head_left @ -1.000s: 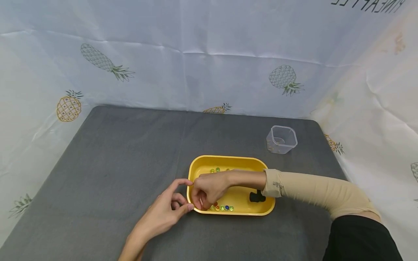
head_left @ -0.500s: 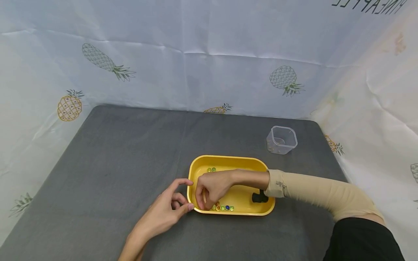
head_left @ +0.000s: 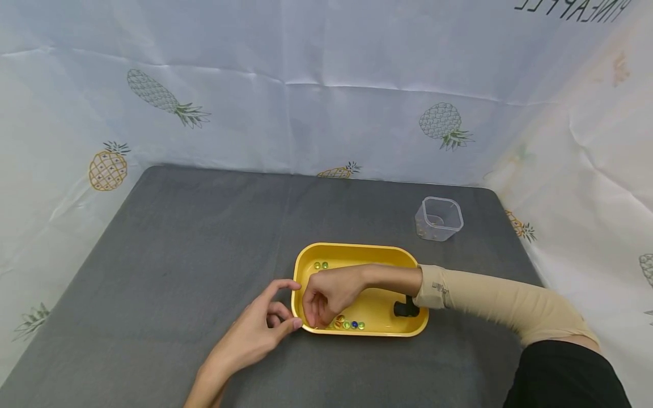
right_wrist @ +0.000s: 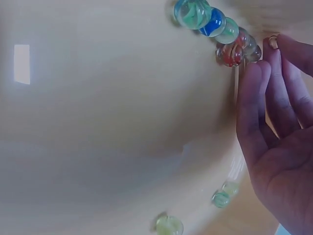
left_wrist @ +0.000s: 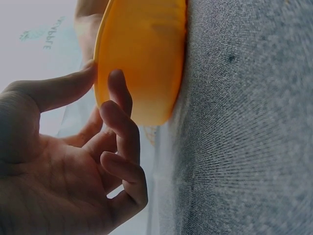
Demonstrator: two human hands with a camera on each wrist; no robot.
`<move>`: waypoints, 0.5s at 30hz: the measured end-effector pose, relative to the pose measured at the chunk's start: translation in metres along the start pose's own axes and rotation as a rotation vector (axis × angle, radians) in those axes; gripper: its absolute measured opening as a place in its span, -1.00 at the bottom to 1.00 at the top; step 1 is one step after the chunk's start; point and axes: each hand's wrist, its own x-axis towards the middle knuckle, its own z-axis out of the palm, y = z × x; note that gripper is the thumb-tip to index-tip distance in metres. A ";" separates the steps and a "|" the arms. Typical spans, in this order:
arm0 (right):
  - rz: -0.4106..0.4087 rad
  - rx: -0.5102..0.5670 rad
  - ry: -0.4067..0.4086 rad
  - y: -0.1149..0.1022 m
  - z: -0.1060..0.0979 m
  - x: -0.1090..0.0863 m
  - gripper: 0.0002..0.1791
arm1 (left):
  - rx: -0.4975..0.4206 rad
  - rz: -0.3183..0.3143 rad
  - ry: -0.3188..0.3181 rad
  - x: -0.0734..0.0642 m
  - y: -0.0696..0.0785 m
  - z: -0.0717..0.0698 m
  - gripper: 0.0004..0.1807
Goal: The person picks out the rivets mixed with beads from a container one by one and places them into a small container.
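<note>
A yellow tray (head_left: pixel 380 310) lies on the grey table with several glass marbles in it. My left hand (head_left: pixel 257 328) holds its left end, thumb and index finger on the rim; in the left wrist view the other fingers curl near the outer wall (left_wrist: pixel 144 58). Inside the tray, my right hand (head_left: pixel 329 292) reaches down to the near left corner. In the right wrist view, its thumb and finger pinch a small shiny amber marble (right_wrist: pixel 273 42), mostly hidden. Beside them are a red marble (right_wrist: pixel 231 54), a blue marble (right_wrist: pixel 213 23) and a green marble (right_wrist: pixel 193 12).
Two green marbles (head_left: pixel 321 265) sit along the tray's far side. A clear plastic tub (head_left: pixel 439 218) stands behind and to the right of the tray. A black wrist camera (head_left: pixel 406 307) hangs below the right wrist. Pineapple-print cloth (head_left: pixel 316 124) surrounds the table.
The two green marbles at the far side have rolled left. My right hand has shifted slightly within the near left corner, while my left hand stays on the rim.
</note>
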 end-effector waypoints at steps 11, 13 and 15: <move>-0.009 0.045 -0.014 0.000 -0.004 -0.009 -0.81 | -0.001 0.008 0.003 0.000 -0.001 0.001 -0.36; -0.014 0.034 -0.007 -0.001 -0.006 -0.012 -0.80 | 0.000 0.014 0.006 0.000 -0.001 0.001 -0.36; -0.020 0.021 0.007 -0.003 -0.009 -0.016 -0.79 | 0.003 0.020 0.010 0.000 -0.001 0.001 -0.37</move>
